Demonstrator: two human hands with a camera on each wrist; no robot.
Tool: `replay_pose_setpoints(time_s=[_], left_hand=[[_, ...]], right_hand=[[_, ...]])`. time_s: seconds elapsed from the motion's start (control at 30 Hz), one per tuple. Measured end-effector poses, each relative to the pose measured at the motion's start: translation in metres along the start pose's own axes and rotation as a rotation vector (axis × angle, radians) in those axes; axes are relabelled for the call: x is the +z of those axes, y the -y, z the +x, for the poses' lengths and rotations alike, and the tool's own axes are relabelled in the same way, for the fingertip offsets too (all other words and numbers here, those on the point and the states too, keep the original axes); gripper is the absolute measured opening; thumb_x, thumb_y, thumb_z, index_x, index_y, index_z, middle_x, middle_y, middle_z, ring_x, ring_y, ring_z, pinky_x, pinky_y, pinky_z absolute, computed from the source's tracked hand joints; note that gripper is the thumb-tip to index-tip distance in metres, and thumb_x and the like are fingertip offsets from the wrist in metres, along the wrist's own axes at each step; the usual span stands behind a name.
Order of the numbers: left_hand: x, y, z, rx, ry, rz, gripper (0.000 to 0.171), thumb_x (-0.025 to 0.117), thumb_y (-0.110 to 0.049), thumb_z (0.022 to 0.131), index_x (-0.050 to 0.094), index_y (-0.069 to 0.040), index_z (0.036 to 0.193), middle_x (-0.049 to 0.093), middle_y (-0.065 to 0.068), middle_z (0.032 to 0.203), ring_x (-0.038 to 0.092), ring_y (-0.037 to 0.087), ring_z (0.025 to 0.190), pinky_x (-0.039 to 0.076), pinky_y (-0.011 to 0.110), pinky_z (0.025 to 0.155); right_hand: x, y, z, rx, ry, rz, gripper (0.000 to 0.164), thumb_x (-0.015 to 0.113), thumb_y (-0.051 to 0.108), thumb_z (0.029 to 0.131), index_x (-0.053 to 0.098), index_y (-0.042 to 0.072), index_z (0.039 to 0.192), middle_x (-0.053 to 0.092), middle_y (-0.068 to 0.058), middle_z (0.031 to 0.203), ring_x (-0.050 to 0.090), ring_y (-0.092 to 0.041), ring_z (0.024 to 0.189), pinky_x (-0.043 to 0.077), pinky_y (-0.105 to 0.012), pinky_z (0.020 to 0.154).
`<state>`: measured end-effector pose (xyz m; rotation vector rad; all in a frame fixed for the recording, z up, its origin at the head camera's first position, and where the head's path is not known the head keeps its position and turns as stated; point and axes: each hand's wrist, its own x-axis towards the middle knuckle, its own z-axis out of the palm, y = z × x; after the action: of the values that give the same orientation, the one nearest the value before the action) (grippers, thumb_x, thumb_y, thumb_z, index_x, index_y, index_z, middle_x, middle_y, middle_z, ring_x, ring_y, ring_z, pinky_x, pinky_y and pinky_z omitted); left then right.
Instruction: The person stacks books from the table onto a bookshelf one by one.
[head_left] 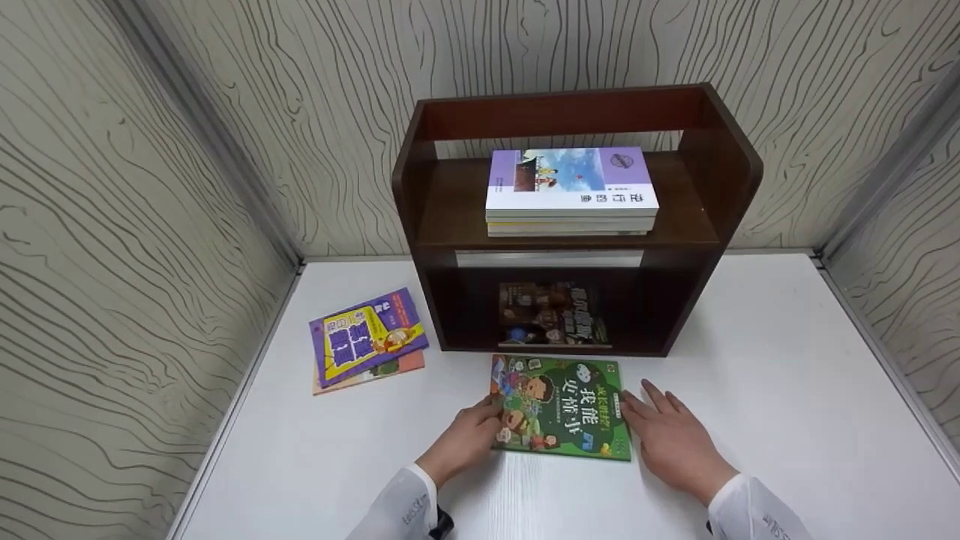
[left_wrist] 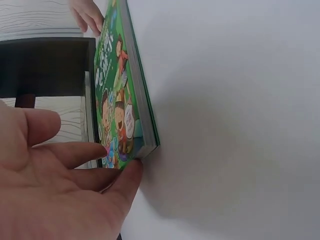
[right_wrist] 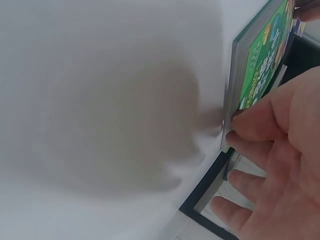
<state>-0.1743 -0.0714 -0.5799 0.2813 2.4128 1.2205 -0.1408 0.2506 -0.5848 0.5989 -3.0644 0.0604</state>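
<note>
A green picture book (head_left: 562, 409) with cartoon children on its cover lies flat on the white table, just in front of the dark wooden bookshelf (head_left: 431, 300). My left hand (head_left: 466, 439) touches the book's left edge with its fingertips; the left wrist view shows those fingers (left_wrist: 85, 152) spread and fairly straight at the corner. On the opposite side, my right hand (head_left: 671, 442) rests against the right edge, its thumb and index fingertip (right_wrist: 240, 142) meeting the side of the pages. Neither hand wraps round the book.
Left of the shelf, a purple book (head_left: 367, 337) overlaps an orange-edged book (head_left: 405, 364) on the table. The upper shelf bears a stack of books topped by a purple-and-white one (head_left: 570, 180). A dark-covered book (head_left: 555, 315) lies in the lower compartment. Patterned wall panels (head_left: 345, 90) enclose the table.
</note>
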Motion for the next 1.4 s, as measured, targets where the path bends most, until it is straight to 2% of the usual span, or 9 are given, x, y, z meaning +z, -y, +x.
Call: replay_pose_setpoints(time_s=[0.2,0.37,0.47,0.63,0.8,0.93,1.07,1.27,1.4], left_hand=[[0.009,-0.007,0.005,-0.005,0.044,-0.175,0.048,0.036,-0.028,0.094,0.038,-0.012,0.139,0.026,0.008,0.146,0.021,0.027,0.133,0.020,0.046,0.106],[0.006,-0.008,0.004,-0.101,0.043,-0.369,0.048,0.041,-0.028,0.092,0.042,-0.010,0.137,0.034,0.009,0.142,0.024,0.030,0.132,0.022,0.048,0.105],[0.003,-0.008,0.000,-0.155,0.044,-0.448,0.049,0.042,-0.027,0.092,0.042,-0.005,0.136,0.040,0.013,0.137,0.033,0.033,0.127,0.029,0.048,0.101],[-0.003,-0.007,-0.008,-0.187,0.080,-0.526,0.051,0.040,-0.027,0.093,0.038,0.002,0.135,0.045,0.016,0.131,0.044,0.032,0.118,0.036,0.048,0.096],[-0.008,-0.006,-0.013,-0.214,0.106,-0.601,0.056,0.038,-0.029,0.094,0.031,0.008,0.136,0.042,0.023,0.132,0.043,0.036,0.119,0.035,0.049,0.097],[-0.011,-0.005,-0.016,-0.248,0.107,-0.644,0.058,0.037,-0.029,0.095,0.027,0.011,0.136,0.041,0.027,0.132,0.042,0.038,0.119,0.036,0.049,0.097],[-0.015,-0.006,-0.017,-0.294,0.112,-0.672,0.058,0.039,-0.027,0.094,0.028,0.011,0.136,0.044,0.028,0.129,0.044,0.038,0.118,0.037,0.049,0.096],[-0.016,-0.008,-0.018,-0.322,0.106,-0.731,0.056,0.041,-0.022,0.093,0.027,0.015,0.134,0.045,0.030,0.127,0.045,0.039,0.116,0.038,0.047,0.095],[-0.014,-0.009,-0.017,-0.329,0.102,-0.769,0.055,0.041,-0.019,0.093,0.027,0.016,0.133,0.045,0.030,0.126,0.045,0.039,0.116,0.039,0.046,0.095]], right_hand=[[0.003,-0.008,-0.005,0.060,-0.029,-0.011,0.039,0.048,0.011,0.085,0.056,0.004,0.123,0.046,-0.011,0.134,0.025,-0.038,0.129,0.025,-0.054,0.101],[0.003,-0.005,-0.005,0.132,-0.006,0.087,0.039,0.045,0.010,0.087,0.055,0.002,0.124,0.046,-0.015,0.132,0.030,-0.040,0.126,0.030,-0.056,0.097],[0.002,-0.001,-0.005,0.203,0.051,0.218,0.040,0.045,0.010,0.089,0.050,0.000,0.128,0.045,-0.016,0.133,0.033,-0.039,0.123,0.032,-0.056,0.095],[-0.005,0.006,-0.006,0.374,0.155,0.570,0.045,0.045,0.013,0.091,0.042,0.000,0.134,0.047,-0.019,0.130,0.036,-0.039,0.122,0.033,-0.056,0.095],[-0.014,0.009,-0.012,0.477,0.202,0.854,0.049,0.040,0.013,0.091,0.034,-0.006,0.136,0.041,-0.025,0.133,0.030,-0.043,0.125,0.029,-0.058,0.097],[-0.019,0.008,-0.019,0.558,0.219,1.051,0.052,0.040,0.018,0.093,0.030,-0.012,0.135,0.035,-0.029,0.134,0.033,-0.043,0.123,0.041,-0.048,0.092],[-0.023,0.005,-0.022,0.636,0.222,1.164,0.057,0.043,0.026,0.093,0.030,-0.013,0.133,0.035,-0.031,0.133,0.043,-0.040,0.117,0.048,-0.038,0.085],[-0.027,0.004,-0.021,0.700,0.238,1.292,0.061,0.043,0.031,0.094,0.032,-0.017,0.130,0.049,-0.029,0.120,0.050,-0.038,0.110,0.044,-0.044,0.089],[-0.028,0.003,-0.020,0.700,0.229,1.436,0.057,0.040,0.026,0.095,0.030,-0.018,0.130,0.049,-0.030,0.121,0.049,-0.038,0.112,0.042,-0.046,0.092]])
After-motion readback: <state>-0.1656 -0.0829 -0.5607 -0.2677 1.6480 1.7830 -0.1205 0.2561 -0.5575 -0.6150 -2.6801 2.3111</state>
